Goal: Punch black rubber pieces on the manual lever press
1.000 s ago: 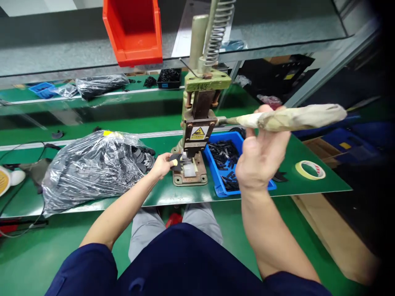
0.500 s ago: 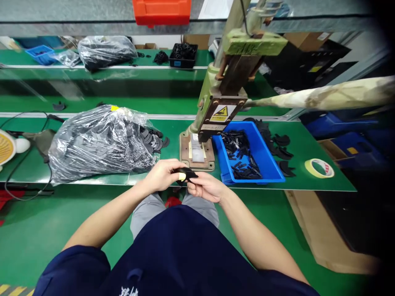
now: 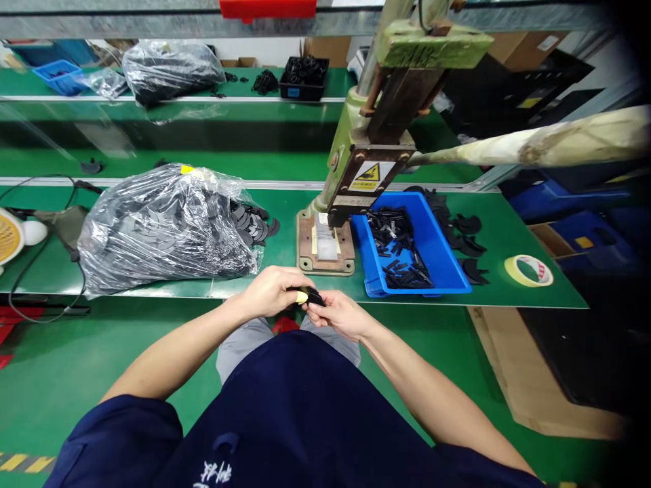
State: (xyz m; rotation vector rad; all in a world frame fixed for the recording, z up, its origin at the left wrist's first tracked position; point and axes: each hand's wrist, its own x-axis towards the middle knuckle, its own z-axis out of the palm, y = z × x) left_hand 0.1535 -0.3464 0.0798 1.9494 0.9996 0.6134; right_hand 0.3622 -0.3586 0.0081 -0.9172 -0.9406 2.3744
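- We held a small black piece (image 3: 312, 296) between both hands, just in front of the bench edge and near the press base (image 3: 305, 257).
- Our left hand (image 3: 272, 291) was closed on it, a yellow-capped finger on top. Our right hand (image 3: 340, 315) pinched its other end with the fingertips.
- We judged that light grips at the edges would serve best, to avoid bending the piece.
- The lever handle (image 3: 549, 142) hung untouched, and the blue tray (image 3: 422, 291) of cut bits sat to the right of the press.

You are sitting at a green workbench (image 3: 513, 234), a green floor (image 3: 66, 366) spreading out beneath it; a second green bench (image 3: 203, 163) is running behind, and a grey shelf (image 3: 127, 24) is hanging overhead.
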